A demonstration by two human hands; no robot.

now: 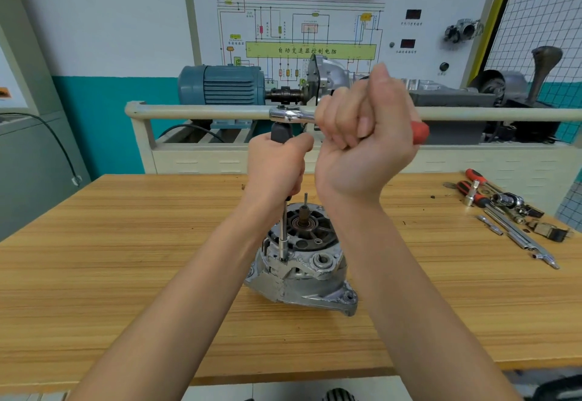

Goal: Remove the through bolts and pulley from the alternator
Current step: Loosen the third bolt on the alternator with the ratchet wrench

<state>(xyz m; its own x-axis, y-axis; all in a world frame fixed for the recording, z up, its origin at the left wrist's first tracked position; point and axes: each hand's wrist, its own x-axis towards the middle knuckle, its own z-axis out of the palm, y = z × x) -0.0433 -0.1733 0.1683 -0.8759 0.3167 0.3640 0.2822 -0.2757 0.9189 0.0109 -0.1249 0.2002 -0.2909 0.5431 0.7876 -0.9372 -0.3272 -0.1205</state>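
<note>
At the far left a black cable hangs down beside a grey cabinet. Behind the wooden workbench, a blue electric motor sits on a training stand under a wiring diagram board.

At the bench's centre the alternator stands with its shaft pointing up. The left hand grips the black handle of a long extension bar, whose lower tip sits on a through bolt at the housing's near-left rim. Above it, the chrome ratchet head joins the top of that handle. The right hand is curled tightly round the ratchet's handle, whose red end pokes out past the palm.

Well to the right, on the bench, lie red-handled tools, sockets and loose metal bars. A wire mesh panel stands behind them.
</note>
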